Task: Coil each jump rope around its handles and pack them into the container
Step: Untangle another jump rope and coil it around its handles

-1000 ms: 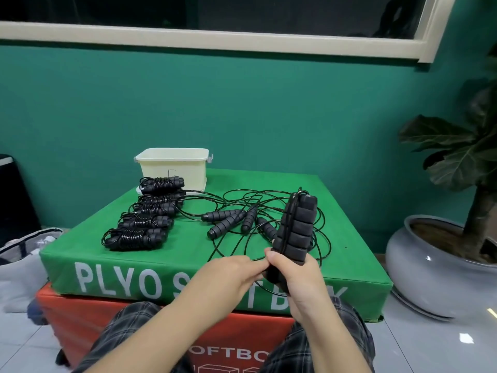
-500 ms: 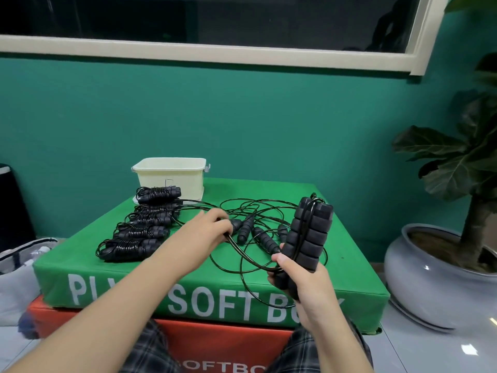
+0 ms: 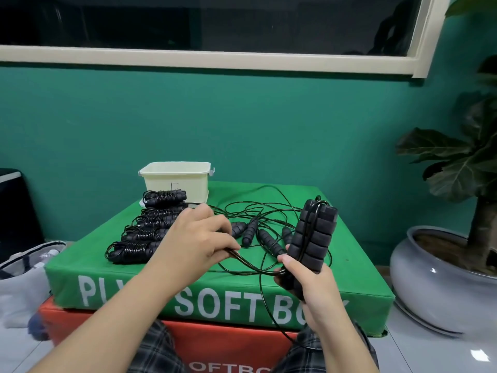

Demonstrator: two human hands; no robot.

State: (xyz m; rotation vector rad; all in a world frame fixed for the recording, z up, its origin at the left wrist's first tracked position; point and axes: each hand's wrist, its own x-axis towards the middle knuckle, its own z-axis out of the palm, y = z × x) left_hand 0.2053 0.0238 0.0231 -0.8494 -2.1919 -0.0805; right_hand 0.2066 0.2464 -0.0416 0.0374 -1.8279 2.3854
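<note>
My right hand [image 3: 309, 281] grips a pair of black ribbed jump rope handles [image 3: 316, 235], held upright side by side above the front of the green soft box [image 3: 188, 292]. A thin black cord [image 3: 250, 269] runs from the bottom of these handles to my left hand [image 3: 199, 238], which pinches it over the box. Several coiled ropes [image 3: 145, 232] lie in a row on the left of the box. Loose handles [image 3: 250, 234] and tangled cord lie in the middle. The cream container [image 3: 176, 181] stands at the back left of the box.
The green box sits on an orange box [image 3: 228, 345]. A grey pot with a plant [image 3: 443, 278] stands on the floor to the right. A grey bag [image 3: 24, 273] lies at the left. A teal wall rises behind.
My left hand left the handles, reached out over the box and now draws the cord back to the right. My right hand raised the handles a little.
</note>
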